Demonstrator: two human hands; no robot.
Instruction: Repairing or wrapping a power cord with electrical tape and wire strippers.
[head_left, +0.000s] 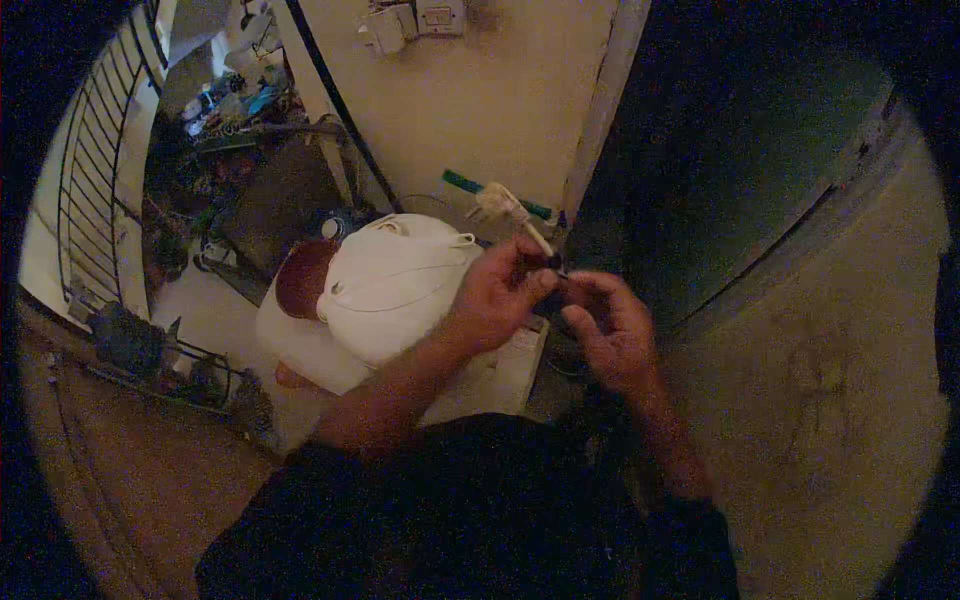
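My left hand (pixel 497 300) is closed, thumb and fingertips pinching a thin pale rod or cable (pixel 538 238) that ends in a small dark piece (pixel 553 262). Close against it, my right hand (pixel 612 325) curls its thumb and fingers around the same small dark piece or something joined to it; dim light hides the details. Just past my left fingertips is a cream-coloured, plug-like thing (pixel 495 204). Behind that lies a green stick or tube (pixel 462 181). Left of my hands sits a large, white rounded object (pixel 400 285) with thin cord across it.
A reddish-brown rounded thing (pixel 303 280) touches the white object's left side. A pale wall (pixel 480 100) with a switch plate (pixel 440 17) rises ahead. Metal railing (pixel 95 150) and mixed clutter (pixel 235 105) are at far left. A dark green door-like panel (pixel 760 190) stands to the right.
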